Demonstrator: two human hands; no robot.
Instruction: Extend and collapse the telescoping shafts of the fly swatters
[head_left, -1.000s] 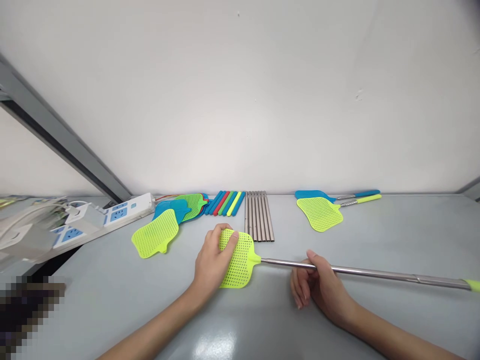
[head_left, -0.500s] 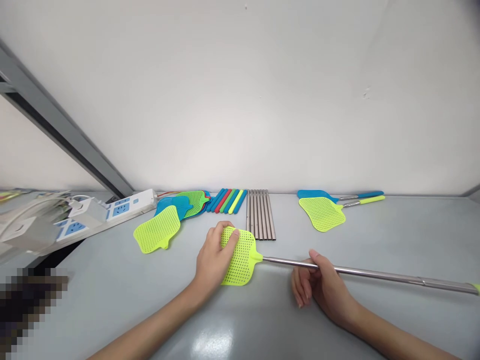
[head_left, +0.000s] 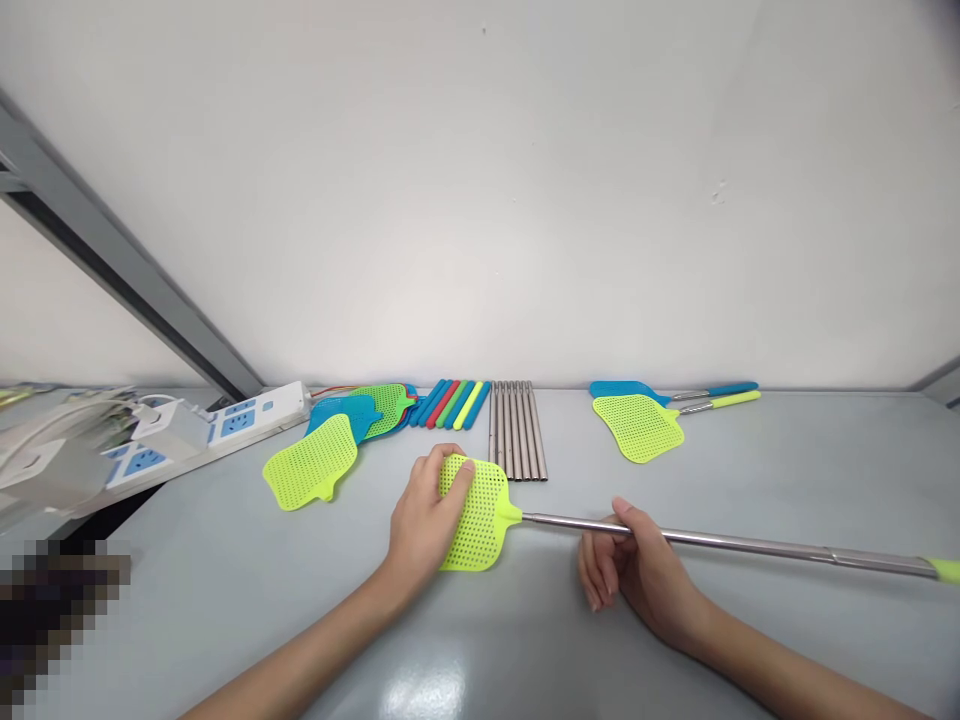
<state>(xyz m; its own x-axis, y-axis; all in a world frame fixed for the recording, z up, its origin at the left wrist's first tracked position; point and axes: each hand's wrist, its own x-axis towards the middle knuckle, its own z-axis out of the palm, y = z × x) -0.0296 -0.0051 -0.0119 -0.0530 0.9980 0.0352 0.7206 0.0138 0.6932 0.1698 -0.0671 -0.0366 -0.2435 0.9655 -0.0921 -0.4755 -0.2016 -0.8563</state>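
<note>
A yellow-green fly swatter (head_left: 484, 520) with a long, extended metal rod lies across the space in front of me. My left hand (head_left: 427, 510) grips its perforated head from the left, thumb on top. Around the rod, right of the head, my right hand (head_left: 637, 565) is closed, with its thumb above and curled fingers on the near side. The rod runs on to a yellow-green grip at the right edge of the view. Just behind the head lies a row of metal rods (head_left: 519, 435).
Coloured handle grips (head_left: 451, 404) lie side by side at the back. Loose swatter heads are at left, a yellow-green head (head_left: 311, 465) nearest. Two swatters, blue (head_left: 626, 390) and yellow-green (head_left: 641, 428), lie back right. A power strip (head_left: 259, 415) with plugs stands left, against a grey table (head_left: 810, 470).
The view has shifted slightly, so everything sits a little further left and more of the yellow-green grip shows at the right. Both hands keep their hold on the swatter.
</note>
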